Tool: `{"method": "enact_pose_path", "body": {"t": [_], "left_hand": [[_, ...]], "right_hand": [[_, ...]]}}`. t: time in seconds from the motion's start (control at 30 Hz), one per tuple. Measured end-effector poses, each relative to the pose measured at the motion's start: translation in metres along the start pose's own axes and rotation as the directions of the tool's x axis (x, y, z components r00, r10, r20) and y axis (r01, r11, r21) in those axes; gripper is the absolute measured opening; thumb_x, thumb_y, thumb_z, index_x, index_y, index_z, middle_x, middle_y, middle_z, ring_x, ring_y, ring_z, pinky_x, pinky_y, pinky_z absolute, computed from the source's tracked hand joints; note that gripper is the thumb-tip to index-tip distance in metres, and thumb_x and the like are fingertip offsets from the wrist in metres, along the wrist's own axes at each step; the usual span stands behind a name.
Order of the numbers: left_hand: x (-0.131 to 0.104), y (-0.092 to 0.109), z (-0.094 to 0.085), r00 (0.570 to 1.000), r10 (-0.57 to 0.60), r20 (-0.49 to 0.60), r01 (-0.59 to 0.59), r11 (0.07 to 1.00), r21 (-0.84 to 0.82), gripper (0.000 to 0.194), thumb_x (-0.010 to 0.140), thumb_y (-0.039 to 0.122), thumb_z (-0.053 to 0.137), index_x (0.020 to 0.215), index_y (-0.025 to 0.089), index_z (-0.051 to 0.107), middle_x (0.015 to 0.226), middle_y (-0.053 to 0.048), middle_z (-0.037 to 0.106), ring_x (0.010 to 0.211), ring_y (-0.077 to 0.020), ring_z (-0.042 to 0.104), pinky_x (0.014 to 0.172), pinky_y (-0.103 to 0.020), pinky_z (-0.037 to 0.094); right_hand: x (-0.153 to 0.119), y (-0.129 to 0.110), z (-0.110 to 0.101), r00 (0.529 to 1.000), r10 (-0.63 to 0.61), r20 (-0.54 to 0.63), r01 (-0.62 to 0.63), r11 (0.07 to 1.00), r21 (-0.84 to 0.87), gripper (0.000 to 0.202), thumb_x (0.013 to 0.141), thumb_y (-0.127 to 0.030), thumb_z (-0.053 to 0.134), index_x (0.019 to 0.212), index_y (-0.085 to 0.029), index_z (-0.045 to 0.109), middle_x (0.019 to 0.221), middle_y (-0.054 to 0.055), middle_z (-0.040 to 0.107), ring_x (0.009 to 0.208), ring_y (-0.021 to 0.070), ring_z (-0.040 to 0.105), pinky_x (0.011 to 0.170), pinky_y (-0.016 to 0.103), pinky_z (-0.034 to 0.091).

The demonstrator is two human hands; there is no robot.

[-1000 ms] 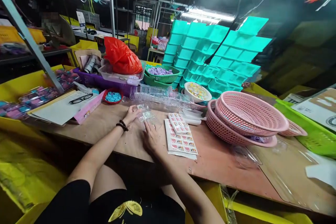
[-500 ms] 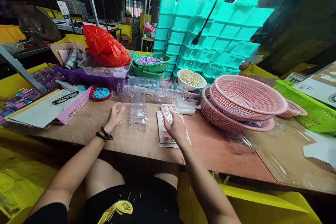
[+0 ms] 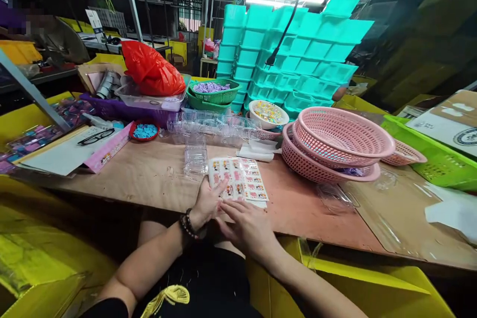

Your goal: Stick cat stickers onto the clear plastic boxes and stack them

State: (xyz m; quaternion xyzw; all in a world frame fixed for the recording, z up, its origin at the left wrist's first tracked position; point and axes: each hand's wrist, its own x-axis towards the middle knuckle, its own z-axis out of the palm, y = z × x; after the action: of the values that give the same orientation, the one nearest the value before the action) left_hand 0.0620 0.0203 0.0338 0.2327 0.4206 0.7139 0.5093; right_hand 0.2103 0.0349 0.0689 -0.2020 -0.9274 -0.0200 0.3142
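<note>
A sheet of small cartoon stickers (image 3: 244, 179) is in my left hand (image 3: 204, 204), the thumb lying over its lower left part. My right hand (image 3: 249, 228) is at the sheet's near edge, its fingers stretched out close to the left fingertips; whether it touches the sheet is unclear. Under the sheet, the white edge of another sheet (image 3: 261, 204) shows on the table. Just beyond my left hand stands a row of clear plastic packaging (image 3: 196, 153). A dark bead bracelet (image 3: 188, 223) circles my left wrist.
Stacked pink baskets (image 3: 331, 171) occupy the right side. Behind are a white bowl of small pieces (image 3: 269, 113), turquoise bins (image 3: 290, 54) and a green basket (image 3: 214, 93). Leftward are a red dish of blue pieces (image 3: 145, 131) and glasses (image 3: 96, 136) on papers. A person sits far left.
My right hand has brought the sticker sheet nearer and now lies at its lower edge. My left hand has moved right from the bare tabletop and taken hold of the sheet.
</note>
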Motion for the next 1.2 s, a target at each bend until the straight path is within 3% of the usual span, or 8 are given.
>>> {"method": "enact_pose_path", "body": {"t": [0.13, 0.2, 0.3, 0.4, 0.77, 1.0, 1.13, 1.2], "left_hand": [[-0.008, 0.006, -0.014, 0.966, -0.135, 0.222, 0.078, 0.966, 0.246, 0.051, 0.059, 0.049, 0.089, 0.091, 0.014, 0.070, 0.089, -0.008, 0.076, 0.078, -0.0222, 0.070, 0.072, -0.031, 0.056], [-0.019, 0.018, -0.027, 0.886, -0.260, 0.384, 0.074, 0.897, 0.436, 0.040, 0.068, 0.049, 0.084, 0.084, 0.013, 0.073, 0.077, -0.004, 0.074, 0.067, -0.0176, 0.067, 0.062, -0.026, 0.052], [-0.031, 0.035, -0.045, 0.869, -0.321, 0.376, 0.055, 0.818, 0.572, 0.036, 0.069, 0.047, 0.084, 0.079, 0.013, 0.074, 0.068, 0.000, 0.071, 0.060, -0.0134, 0.063, 0.056, -0.022, 0.050], [-0.031, 0.042, -0.060, 0.937, -0.268, 0.224, 0.145, 0.882, 0.448, 0.050, 0.050, 0.039, 0.095, 0.086, 0.014, 0.073, 0.075, 0.000, 0.074, 0.066, -0.0150, 0.068, 0.064, -0.026, 0.056], [-0.005, 0.023, -0.074, 0.975, -0.206, 0.085, 0.186, 0.962, 0.201, 0.054, 0.056, 0.057, 0.089, 0.083, 0.011, 0.076, 0.074, -0.005, 0.076, 0.065, -0.0153, 0.070, 0.067, -0.026, 0.059], [0.006, 0.008, -0.096, 0.989, -0.145, 0.009, 0.133, 0.931, 0.339, 0.053, 0.064, 0.060, 0.084, 0.077, 0.011, 0.074, 0.068, -0.005, 0.072, 0.059, -0.0149, 0.064, 0.057, -0.025, 0.054], [0.015, 0.024, -0.114, 0.983, 0.182, 0.013, -0.152, 0.777, 0.611, 0.044, 0.077, 0.055, 0.077, 0.096, 0.014, 0.074, 0.085, -0.007, 0.071, 0.070, -0.0154, 0.064, 0.068, -0.027, 0.056], [0.026, 0.031, -0.121, 0.896, 0.445, -0.012, -0.280, 0.583, 0.763, 0.046, 0.078, 0.049, 0.077, 0.111, 0.018, 0.069, 0.103, -0.009, 0.067, 0.083, -0.0176, 0.064, 0.079, -0.031, 0.057]], "right_hand": [[0.016, 0.016, -0.041, 0.967, 0.243, -0.074, -0.224, 0.953, 0.205, 0.054, 0.081, -0.040, 0.073, 0.130, -0.022, 0.060, 0.126, 0.013, 0.068, 0.115, 0.0294, 0.064, 0.096, 0.047, 0.053], [0.028, 0.028, -0.045, 0.942, 0.266, 0.203, -0.330, 0.845, 0.420, 0.060, 0.075, -0.045, 0.078, 0.128, -0.021, 0.063, 0.121, 0.012, 0.070, 0.112, 0.0289, 0.066, 0.093, 0.046, 0.055], [0.035, 0.037, -0.033, 0.767, 0.242, 0.594, -0.618, 0.528, 0.582, 0.042, 0.070, -0.046, 0.081, 0.102, -0.019, 0.072, 0.089, 0.005, 0.075, 0.080, 0.0211, 0.072, 0.071, 0.034, 0.059], [0.031, 0.035, -0.018, 0.635, 0.381, 0.672, -0.767, 0.202, 0.610, 0.038, 0.060, -0.046, 0.087, 0.079, -0.018, 0.070, 0.073, 0.002, 0.073, 0.067, 0.0182, 0.069, 0.063, 0.030, 0.057], [0.010, 0.024, 0.024, 0.481, 0.591, 0.648, -0.736, -0.129, 0.664, 0.035, 0.052, -0.038, 0.094, 0.072, -0.015, 0.076, 0.070, 0.004, 0.075, 0.060, 0.0167, 0.067, 0.061, 0.030, 0.057], [0.013, 0.024, 0.050, 0.395, 0.565, 0.725, -0.646, -0.390, 0.656, 0.045, 0.050, -0.042, 0.095, 0.081, -0.014, 0.079, 0.076, 0.007, 0.078, 0.065, 0.0206, 0.073, 0.065, 0.032, 0.060], [0.012, 0.042, 0.047, 0.358, 0.597, 0.718, -0.594, -0.447, 0.668, 0.039, 0.058, -0.037, 0.093, 0.086, -0.016, 0.078, 0.082, 0.008, 0.079, 0.068, 0.0235, 0.075, 0.070, 0.036, 0.062], [0.014, 0.053, 0.049, 0.353, 0.659, 0.664, -0.462, -0.494, 0.736, 0.042, 0.057, -0.035, 0.093, 0.092, -0.020, 0.077, 0.092, 0.008, 0.080, 0.079, 0.0271, 0.076, 0.078, 0.042, 0.062]]}}
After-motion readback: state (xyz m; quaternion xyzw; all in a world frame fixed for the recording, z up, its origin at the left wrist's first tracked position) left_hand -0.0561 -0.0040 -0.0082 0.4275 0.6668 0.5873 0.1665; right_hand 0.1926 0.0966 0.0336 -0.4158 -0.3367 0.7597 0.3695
